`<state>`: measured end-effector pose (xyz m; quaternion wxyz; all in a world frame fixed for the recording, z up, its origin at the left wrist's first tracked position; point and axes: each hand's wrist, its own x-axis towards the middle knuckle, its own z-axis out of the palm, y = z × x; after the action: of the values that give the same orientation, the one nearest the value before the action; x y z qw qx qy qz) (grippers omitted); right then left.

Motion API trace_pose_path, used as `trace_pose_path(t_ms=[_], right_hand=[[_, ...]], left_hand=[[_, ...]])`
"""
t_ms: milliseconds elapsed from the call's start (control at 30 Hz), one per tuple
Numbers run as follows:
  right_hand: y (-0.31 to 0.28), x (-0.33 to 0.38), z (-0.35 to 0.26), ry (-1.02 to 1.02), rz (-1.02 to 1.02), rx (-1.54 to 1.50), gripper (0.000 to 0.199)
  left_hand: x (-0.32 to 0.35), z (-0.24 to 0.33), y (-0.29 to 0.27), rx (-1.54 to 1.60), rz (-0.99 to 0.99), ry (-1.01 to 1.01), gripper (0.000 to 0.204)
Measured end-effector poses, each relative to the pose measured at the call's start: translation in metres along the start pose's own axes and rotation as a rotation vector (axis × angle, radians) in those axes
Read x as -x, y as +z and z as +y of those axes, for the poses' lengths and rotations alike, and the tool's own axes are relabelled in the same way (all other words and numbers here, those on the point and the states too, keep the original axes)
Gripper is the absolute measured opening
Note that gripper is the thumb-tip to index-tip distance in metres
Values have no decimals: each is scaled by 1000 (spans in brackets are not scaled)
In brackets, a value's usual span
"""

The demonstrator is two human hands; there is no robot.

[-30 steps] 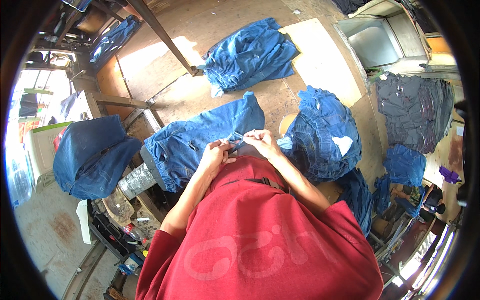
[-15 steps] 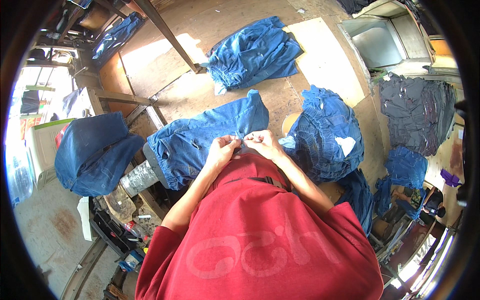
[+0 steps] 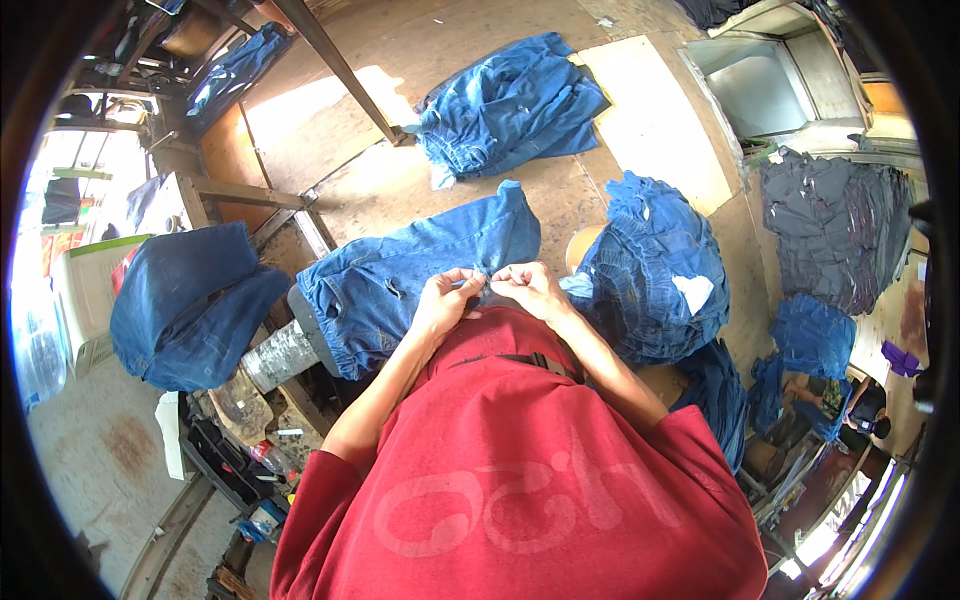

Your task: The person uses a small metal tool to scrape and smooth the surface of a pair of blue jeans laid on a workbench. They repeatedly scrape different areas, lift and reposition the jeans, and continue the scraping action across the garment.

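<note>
A pair of blue jeans (image 3: 400,270) with an elastic waist and a small dark torn patch lies stretched in front of me, pulled over the end of a grey cylinder (image 3: 280,358). My left hand (image 3: 450,302) is closed in a pinch at the near edge of the denim. Beside it, my right hand (image 3: 530,290) also pinches, its fingertips a little apart from the left ones. A pale frayed bit of cloth shows between the two hands. What exactly each pinch holds is too small to make out.
Right of my hands stands a heap of blue elastic-waist jeans (image 3: 655,270). More denim (image 3: 510,105) lies farther ahead on the wooden surface. At left, dark blue denim (image 3: 195,305) hangs over a support. A stack of dark grey garments (image 3: 835,225) and a seated person (image 3: 868,410) are at far right.
My fingers have shifted slightly at the denim edge, with the right fingertips a bit farther from the left. The garments around have stayed in place.
</note>
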<state>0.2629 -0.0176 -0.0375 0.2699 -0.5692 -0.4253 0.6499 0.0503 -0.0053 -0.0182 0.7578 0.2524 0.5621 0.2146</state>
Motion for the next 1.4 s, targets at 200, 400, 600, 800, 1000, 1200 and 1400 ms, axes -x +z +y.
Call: trace_pose_path(t_ms=[200, 400, 600, 800, 1000, 1200, 1400], right_hand=[[-2, -1, -6, -25, 18, 111, 20], [-9, -7, -15, -23, -19, 312, 25], [-14, -47, -18, 55, -139, 461, 32], [-18, -62, -22, 69, -74, 517, 35], [-19, -59, -31, 17, 21, 589, 34], [-20, -59, -36, -44, -39, 786, 24], [-13, -43, -38, -282, -9, 465, 26]], left_hand=[[-1, 1, -7, 43, -44, -97, 24], [13, 12, 1, 63, -85, -37, 24], [26, 13, 5, 55, -22, -57, 41], [24, 5, 1, 88, -38, -58, 40], [22, 1, -2, 58, -53, -67, 41], [19, 12, -2, 37, -118, -63, 47], [-21, 35, -33, 128, -112, 218, 88]])
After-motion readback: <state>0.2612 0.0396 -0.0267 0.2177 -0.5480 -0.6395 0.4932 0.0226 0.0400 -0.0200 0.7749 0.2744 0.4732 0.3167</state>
